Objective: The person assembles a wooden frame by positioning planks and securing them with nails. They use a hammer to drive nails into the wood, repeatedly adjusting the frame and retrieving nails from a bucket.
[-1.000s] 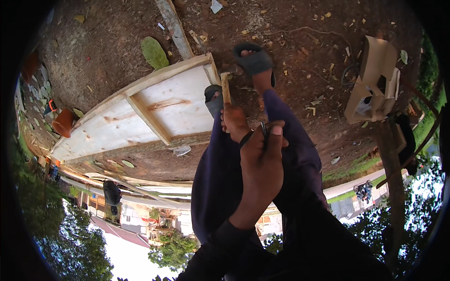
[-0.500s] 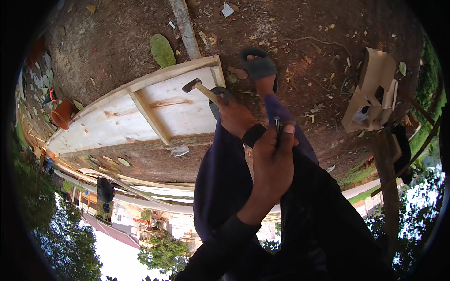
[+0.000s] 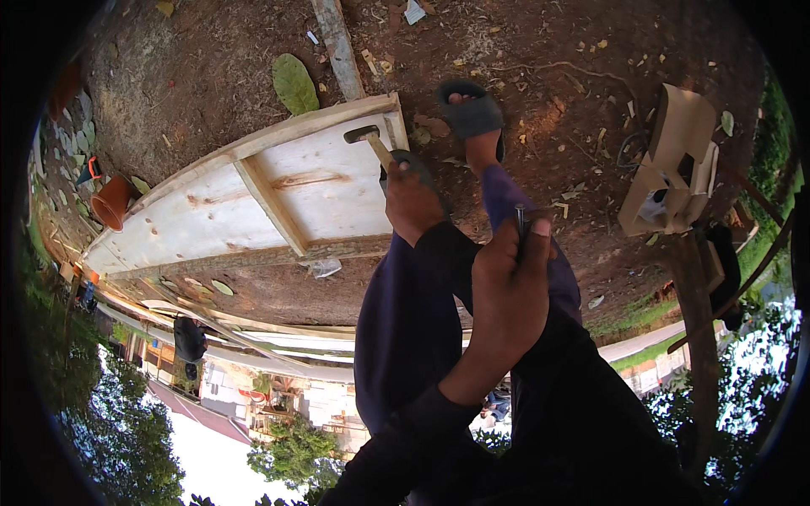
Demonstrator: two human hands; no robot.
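My forearms cross, with the left one above the right. My left hand [image 3: 510, 282] is closed, and a dark metal nail [image 3: 520, 218] sticks up between its thumb and fingers. My right hand [image 3: 411, 204], further to the left, is wrapped round the wooden handle of a hammer [image 3: 380, 150]. The hammer's metal head hangs over the near-right corner of a wood-framed plywood panel [image 3: 329, 202] on the ground. A crosspiece [image 3: 270, 207] spans the panel's frame. One sandalled foot [image 3: 413, 169] is at the panel's right end, partly hidden by my right hand.
My other sandalled foot [image 3: 472, 118] stands on the dirt. An opened cardboard box [image 3: 666, 181] lies at the right, beside a wooden post [image 3: 696, 337]. Past the panel's end is a plank [image 3: 339, 51]; an orange-brown bucket [image 3: 110, 202] lies at the left.
My left hand has moved slightly right and up with the nail. The hammer head has shifted a little right and up, while my right hand stays round its handle.
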